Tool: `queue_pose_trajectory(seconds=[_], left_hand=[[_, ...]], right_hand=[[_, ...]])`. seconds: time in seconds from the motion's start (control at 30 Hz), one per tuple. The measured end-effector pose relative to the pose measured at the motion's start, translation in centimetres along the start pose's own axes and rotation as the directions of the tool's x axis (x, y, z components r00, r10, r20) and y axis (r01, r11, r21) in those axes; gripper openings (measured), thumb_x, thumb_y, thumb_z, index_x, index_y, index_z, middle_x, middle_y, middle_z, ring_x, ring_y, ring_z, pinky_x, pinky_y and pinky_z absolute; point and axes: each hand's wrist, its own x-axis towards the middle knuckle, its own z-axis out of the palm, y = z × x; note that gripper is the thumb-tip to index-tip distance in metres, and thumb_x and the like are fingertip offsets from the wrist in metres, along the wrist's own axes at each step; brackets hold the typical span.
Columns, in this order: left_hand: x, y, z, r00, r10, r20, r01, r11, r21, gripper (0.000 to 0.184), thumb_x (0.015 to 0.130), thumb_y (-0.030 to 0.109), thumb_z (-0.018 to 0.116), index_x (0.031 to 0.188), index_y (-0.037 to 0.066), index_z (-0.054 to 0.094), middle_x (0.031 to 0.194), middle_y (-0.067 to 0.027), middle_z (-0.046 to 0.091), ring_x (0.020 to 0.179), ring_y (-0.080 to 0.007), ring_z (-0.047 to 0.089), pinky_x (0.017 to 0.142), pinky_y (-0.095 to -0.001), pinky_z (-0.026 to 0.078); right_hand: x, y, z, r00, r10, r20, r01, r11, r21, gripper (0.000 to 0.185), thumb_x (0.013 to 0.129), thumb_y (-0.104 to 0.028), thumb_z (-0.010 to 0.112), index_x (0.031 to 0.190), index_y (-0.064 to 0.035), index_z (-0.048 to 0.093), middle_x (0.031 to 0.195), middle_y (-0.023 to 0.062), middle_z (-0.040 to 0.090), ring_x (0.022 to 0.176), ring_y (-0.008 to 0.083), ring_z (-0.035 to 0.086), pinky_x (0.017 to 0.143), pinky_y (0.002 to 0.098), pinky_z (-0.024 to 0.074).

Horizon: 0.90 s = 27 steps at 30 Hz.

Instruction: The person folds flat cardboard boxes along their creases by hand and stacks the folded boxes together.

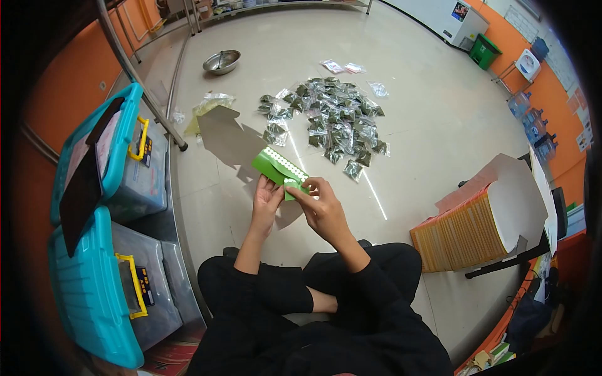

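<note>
Above my crossed legs, both hands hold a small green folded carton (271,165) with white dots along one side. My left hand (266,199) grips its lower left part from below, thumb on the near face. My right hand (323,212) pinches the right end, where a dotted flap (292,183) is folded over. Whether anything is inside the carton is hidden. Ahead of my hands, a heap of small clear bags (342,119) with dark green contents lies on the floor.
On the left stand lidded plastic bins (135,301) with yellow latches. A metal bowl (221,62) and a yellowish plastic bag (210,109) lie beyond. To my right is an open box packed with orange-yellow flat pieces (461,232). Flat packets (332,66) lie behind the heap.
</note>
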Motion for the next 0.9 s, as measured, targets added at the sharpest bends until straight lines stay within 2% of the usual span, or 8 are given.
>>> queue_pose_trajectory(seconds=[0.07,0.17,0.37,0.5,0.6,0.7,0.77,0.9], left_hand=[[0.0,-0.2,0.2,0.996,0.089,0.015,-0.090,0.994,0.066,0.047,0.083,-0.006,0.046,0.127,0.001,0.029,0.120,-0.0099,0.044,0.109,-0.0166,0.046,0.092,-0.0287,0.040],[-0.1,-0.6,0.3,0.994,0.106,0.028,-0.109,0.980,0.169,0.047,0.083,-0.007,0.046,0.126,0.001,0.030,0.117,-0.0110,0.046,0.107,-0.0164,0.048,0.090,-0.0279,0.041],[-0.5,-1.0,1.3,0.985,0.170,-0.023,-0.163,0.968,0.189,0.047,0.082,-0.006,0.048,0.125,0.000,0.030,0.112,-0.0114,0.050,0.102,-0.0161,0.051,0.088,-0.0271,0.042],[-1.0,-1.6,1.6,0.992,0.121,-0.026,-0.117,0.984,0.134,0.047,0.082,-0.006,0.048,0.125,-0.001,0.030,0.112,-0.0114,0.050,0.102,-0.0160,0.052,0.087,-0.0271,0.042],[-1.1,-2.5,1.4,0.993,0.118,-0.009,-0.114,0.976,0.183,0.049,0.082,-0.007,0.048,0.126,-0.001,0.029,0.112,-0.0118,0.050,0.102,-0.0165,0.052,0.087,-0.0274,0.042],[-1.0,-2.2,1.3,0.991,0.124,0.042,-0.131,0.965,0.229,0.050,0.082,-0.004,0.047,0.128,-0.001,0.027,0.113,-0.0115,0.048,0.101,-0.0169,0.052,0.087,-0.0272,0.043],[-1.1,-1.3,1.1,0.987,0.070,0.147,-0.096,0.980,0.177,0.050,0.082,-0.001,0.047,0.128,-0.001,0.029,0.110,-0.0081,0.047,0.099,-0.0171,0.052,0.085,-0.0268,0.044],[-0.9,-1.6,0.8,0.983,0.155,0.101,-0.178,0.943,0.282,0.042,0.082,0.003,0.048,0.123,-0.002,0.038,0.104,-0.0051,0.048,0.096,-0.0157,0.053,0.080,-0.0252,0.045]], right_hand=[[-0.2,0.3,0.4,0.999,0.029,-0.039,-0.027,0.999,0.047,0.037,0.073,0.003,0.058,0.105,-0.0164,0.062,0.092,0.0104,0.048,0.077,0.0219,0.053,0.063,0.0293,0.0499],[-0.4,0.5,0.7,0.998,0.024,-0.054,-0.022,0.999,0.046,0.039,0.073,0.005,0.058,0.106,-0.0145,0.061,0.091,0.0111,0.048,0.078,0.0222,0.054,0.063,0.0295,0.0503],[-0.7,0.6,1.5,0.993,0.062,-0.101,-0.057,0.997,0.049,0.041,0.071,0.007,0.058,0.107,-0.0136,0.061,0.092,0.0111,0.048,0.080,0.0217,0.053,0.062,0.0295,0.0504],[-0.9,0.5,1.7,0.990,0.081,-0.114,-0.077,0.996,0.044,0.043,0.071,0.007,0.058,0.108,-0.0147,0.060,0.092,0.0109,0.048,0.079,0.0215,0.051,0.062,0.0291,0.0504],[-1.0,0.9,1.9,0.981,0.107,-0.161,-0.099,0.993,0.061,0.043,0.072,0.003,0.059,0.111,-0.0167,0.059,0.092,0.0103,0.048,0.076,0.0210,0.049,0.062,0.0296,0.0483],[-0.8,0.9,1.7,0.983,0.112,-0.146,-0.115,0.993,-0.013,0.040,0.076,-0.003,0.058,0.113,-0.0175,0.058,0.094,0.0101,0.048,0.073,0.0207,0.048,0.063,0.0299,0.0448],[-0.4,0.7,1.7,0.984,0.091,-0.151,-0.080,0.994,0.079,0.035,0.079,-0.008,0.057,0.113,-0.0159,0.058,0.092,0.0086,0.049,0.071,0.0204,0.046,0.066,0.0296,0.0420],[-0.5,0.6,1.2,0.994,0.095,-0.052,-0.085,0.983,0.165,0.030,0.082,-0.008,0.054,0.112,-0.0098,0.058,0.090,0.0088,0.050,0.072,0.0219,0.049,0.068,0.0306,0.0422]])
